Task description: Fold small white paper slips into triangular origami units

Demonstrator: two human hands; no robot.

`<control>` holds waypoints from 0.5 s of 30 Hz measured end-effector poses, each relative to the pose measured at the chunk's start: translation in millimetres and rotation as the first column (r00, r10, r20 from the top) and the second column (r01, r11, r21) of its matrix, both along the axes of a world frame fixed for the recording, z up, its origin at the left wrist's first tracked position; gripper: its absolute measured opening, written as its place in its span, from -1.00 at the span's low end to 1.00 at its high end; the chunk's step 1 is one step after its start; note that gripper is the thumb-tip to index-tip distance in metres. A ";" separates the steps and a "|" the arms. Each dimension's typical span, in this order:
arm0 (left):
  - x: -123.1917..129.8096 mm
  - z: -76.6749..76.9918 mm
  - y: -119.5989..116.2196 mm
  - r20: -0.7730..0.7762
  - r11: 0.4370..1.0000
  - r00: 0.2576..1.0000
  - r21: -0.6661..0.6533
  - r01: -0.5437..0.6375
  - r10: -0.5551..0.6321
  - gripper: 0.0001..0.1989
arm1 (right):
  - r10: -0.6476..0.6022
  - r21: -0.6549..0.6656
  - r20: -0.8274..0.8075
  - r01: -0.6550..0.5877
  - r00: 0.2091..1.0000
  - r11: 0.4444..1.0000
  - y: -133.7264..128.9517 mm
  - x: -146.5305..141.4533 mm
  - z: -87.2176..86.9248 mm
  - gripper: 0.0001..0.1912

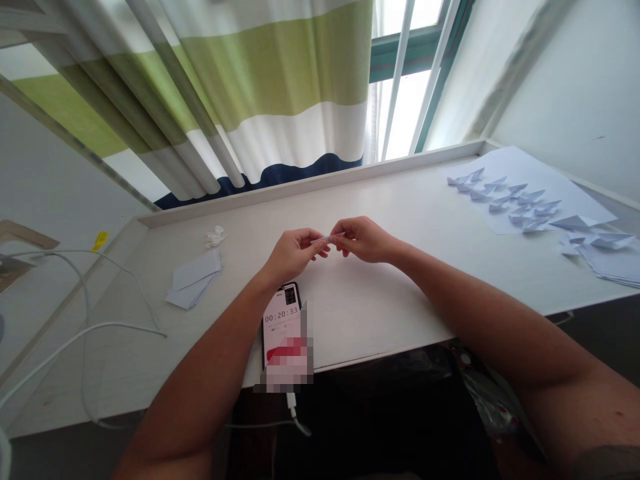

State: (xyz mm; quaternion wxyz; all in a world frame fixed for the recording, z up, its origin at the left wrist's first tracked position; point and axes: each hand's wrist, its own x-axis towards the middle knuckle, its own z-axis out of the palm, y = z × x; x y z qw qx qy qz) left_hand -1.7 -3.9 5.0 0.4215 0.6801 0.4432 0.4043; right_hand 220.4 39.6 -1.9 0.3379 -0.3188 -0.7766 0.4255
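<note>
Above the middle of the white table (380, 313), my left hand (295, 252) and my right hand (363, 240) meet fingertip to fingertip. Both pinch a small, narrow piece of folded paper (327, 239) between thumbs and forefingers. Mostly the fingers hide it, so its exact shape cannot be made out. Below my left wrist lies a phone (280, 313) with a running timer on its screen. Several folded paper boats (517, 193) stand in rows on a white sheet (515, 160) at the right.
A small stack of paper slips (195, 277) and a crumpled white tissue (215, 236) lie at the left. White cables (90, 327) loop over the table's left end. More paper (615, 263) is stacked at the right edge. A striped curtain (280, 73) hangs behind the raised back rim.
</note>
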 end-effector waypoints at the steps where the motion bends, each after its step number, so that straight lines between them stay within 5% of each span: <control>1: 0.3 -0.7 0.1 -0.010 1.000 1.000 0.006 -0.001 0.001 -0.61 | -0.005 0.002 -0.003 0.005 1.000 1.000 -0.2 -0.9 -0.9 -0.68; 7: 5.7 -5.6 1.0 0.057 0.972 0.985 0.159 -0.172 0.165 -0.69 | -0.073 -0.228 -0.252 0.014 0.965 0.974 0.4 -9.7 -7.1 -0.48; 11: 9.6 -2.4 -4.3 0.000 0.961 0.984 0.215 -0.173 0.177 -0.74 | -0.041 -0.211 -0.387 -0.045 0.921 0.977 0.1 -12.5 -7.1 -0.41; 15: 9.4 1.4 -6.1 0.041 0.986 0.993 0.124 -0.111 0.107 -0.69 | -0.042 -0.193 -0.393 -0.037 0.919 0.980 -0.8 -11.1 -4.4 -0.43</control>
